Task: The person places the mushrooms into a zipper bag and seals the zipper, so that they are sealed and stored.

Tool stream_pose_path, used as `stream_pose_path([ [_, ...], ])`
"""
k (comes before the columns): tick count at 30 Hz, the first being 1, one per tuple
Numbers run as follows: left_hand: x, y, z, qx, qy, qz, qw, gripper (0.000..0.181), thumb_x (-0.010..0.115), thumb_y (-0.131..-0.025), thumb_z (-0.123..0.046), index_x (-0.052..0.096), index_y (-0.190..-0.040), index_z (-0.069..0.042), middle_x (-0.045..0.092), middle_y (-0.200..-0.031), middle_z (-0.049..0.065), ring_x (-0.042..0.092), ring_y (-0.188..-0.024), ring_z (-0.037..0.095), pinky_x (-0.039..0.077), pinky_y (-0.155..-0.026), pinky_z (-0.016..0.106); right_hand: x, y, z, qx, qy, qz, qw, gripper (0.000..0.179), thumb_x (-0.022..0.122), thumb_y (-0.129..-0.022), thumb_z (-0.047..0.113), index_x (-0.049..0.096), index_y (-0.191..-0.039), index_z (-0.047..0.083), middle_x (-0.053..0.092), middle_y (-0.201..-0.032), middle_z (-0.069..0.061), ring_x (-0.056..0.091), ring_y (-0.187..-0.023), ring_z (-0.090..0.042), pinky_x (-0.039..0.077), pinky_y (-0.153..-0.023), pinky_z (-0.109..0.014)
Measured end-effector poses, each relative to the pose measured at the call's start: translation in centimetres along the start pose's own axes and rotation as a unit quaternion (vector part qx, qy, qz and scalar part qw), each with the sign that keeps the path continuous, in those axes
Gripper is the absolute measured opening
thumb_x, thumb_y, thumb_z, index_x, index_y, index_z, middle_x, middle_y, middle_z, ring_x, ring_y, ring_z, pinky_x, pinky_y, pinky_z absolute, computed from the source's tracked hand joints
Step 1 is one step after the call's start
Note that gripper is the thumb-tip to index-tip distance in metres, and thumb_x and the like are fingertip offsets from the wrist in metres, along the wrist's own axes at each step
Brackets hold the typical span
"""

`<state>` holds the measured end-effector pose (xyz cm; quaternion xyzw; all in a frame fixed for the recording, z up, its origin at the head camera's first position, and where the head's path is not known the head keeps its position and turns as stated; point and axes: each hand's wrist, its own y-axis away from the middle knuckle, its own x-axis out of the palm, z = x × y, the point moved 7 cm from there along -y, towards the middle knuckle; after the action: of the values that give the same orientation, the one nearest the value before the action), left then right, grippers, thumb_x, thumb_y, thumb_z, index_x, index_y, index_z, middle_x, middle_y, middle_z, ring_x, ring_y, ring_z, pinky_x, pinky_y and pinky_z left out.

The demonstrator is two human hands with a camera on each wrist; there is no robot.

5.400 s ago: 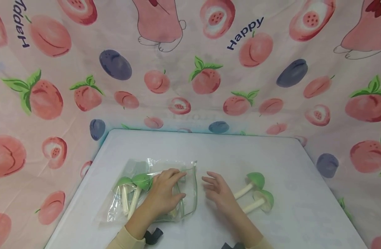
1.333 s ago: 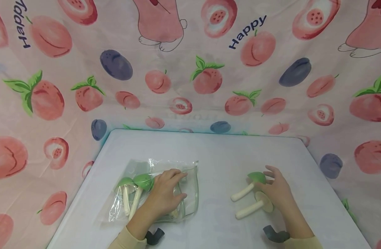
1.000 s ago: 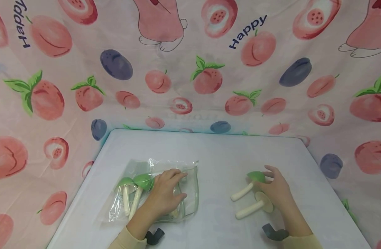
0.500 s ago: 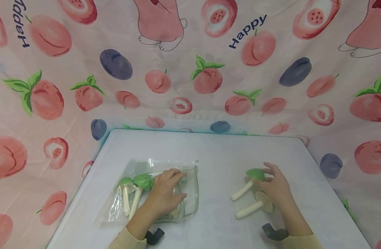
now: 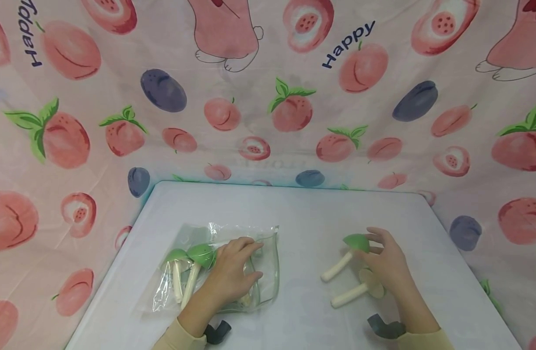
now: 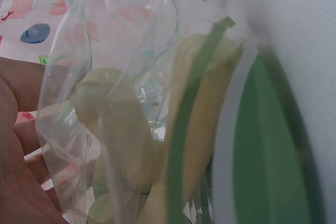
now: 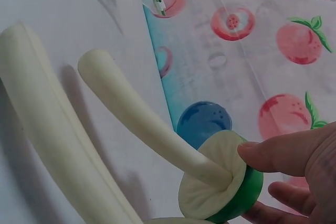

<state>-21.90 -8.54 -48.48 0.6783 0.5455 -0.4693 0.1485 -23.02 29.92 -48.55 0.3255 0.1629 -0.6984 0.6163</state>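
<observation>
My left hand (image 5: 235,270) rests on a clear plastic zip bag (image 5: 273,282), with the fingers spread and the thumb apart. Inside the bag lie toy mushrooms (image 5: 201,255) with green caps and cream stems. In the left wrist view, pale stems (image 6: 118,124) show through the film beside my fingers. My right hand (image 5: 388,267) pinches a green-capped toy mushroom (image 5: 356,241) by the cap; its stem points left and toward me. The right wrist view shows the thumb on the cap's pale underside (image 7: 210,182). A second loose mushroom (image 5: 350,295) lies just below it, its cap partly behind my hand.
Both hands work over a white table (image 5: 303,218). Fruit-print cloth (image 5: 276,160) hangs behind it and at both sides. A dark curved piece (image 5: 217,333) sits by the left wrist, and a similar dark piece (image 5: 385,326) by the right wrist.
My right hand has moved from the middle to the loose mushrooms and taken the upper one by its cap. That mushroom has shifted slightly up and left. The left hand has stayed on the bag.
</observation>
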Motion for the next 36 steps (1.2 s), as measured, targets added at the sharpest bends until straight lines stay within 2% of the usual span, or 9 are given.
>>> stream_pose_path([
  [6, 0.0, 0.0, 0.0, 0.002, 0.003, 0.002, 1.0000, 0.067, 0.095, -0.079, -0.025, 0.069, -0.141, -0.019, 0.066, -0.137, 0.001, 0.061, -0.131, 0.028, 0.045, -0.107, 0.054, 0.2, 0.3, 0.7, -0.017, -0.003, 0.002, 0.9998, 0.084, 0.081, -0.096, 0.026, 0.035, -0.165, 0.008, 0.047, -0.163, -0.027, 0.056, -0.142, -0.052, 0.056, -0.107, -0.061],
  [20, 0.0, 0.0, 0.0, 0.000, -0.007, -0.001, 1.0000, 0.067, 0.095, -0.079, -0.026, 0.070, -0.141, -0.020, 0.066, -0.137, 0.001, 0.060, -0.133, 0.027, 0.045, -0.108, 0.052, 0.7, 0.7, 1.9, -0.013, -0.015, 0.008, 0.9998, 0.081, 0.080, -0.097, 0.029, 0.038, -0.163, 0.010, 0.047, -0.165, -0.024, 0.056, -0.143, -0.050, 0.055, -0.108, -0.061],
  [30, -0.1, 0.0, -0.1, -0.004, -0.005, 0.004, 1.0000, 0.067, 0.095, -0.079, -0.025, 0.069, -0.141, -0.020, 0.066, -0.137, 0.001, 0.061, -0.132, 0.028, 0.045, -0.109, 0.055, 1.9, 1.3, 2.7, -0.009, -0.041, 0.015, 0.9990, 0.080, 0.081, -0.097, 0.032, 0.039, -0.164, 0.016, 0.047, -0.166, -0.019, 0.055, -0.145, -0.047, 0.059, -0.103, -0.058],
  [36, -0.1, 0.0, -0.1, -0.007, 0.005, 0.009, 0.9999, 0.067, 0.095, -0.079, -0.024, 0.069, -0.141, -0.018, 0.066, -0.137, 0.002, 0.061, -0.132, 0.029, 0.044, -0.110, 0.057, 2.8, 1.6, 3.3, -0.014, -0.048, 0.017, 0.9986, 0.079, 0.082, -0.096, 0.032, 0.041, -0.162, 0.017, 0.049, -0.165, -0.017, 0.056, -0.144, -0.044, 0.058, -0.106, -0.058],
])
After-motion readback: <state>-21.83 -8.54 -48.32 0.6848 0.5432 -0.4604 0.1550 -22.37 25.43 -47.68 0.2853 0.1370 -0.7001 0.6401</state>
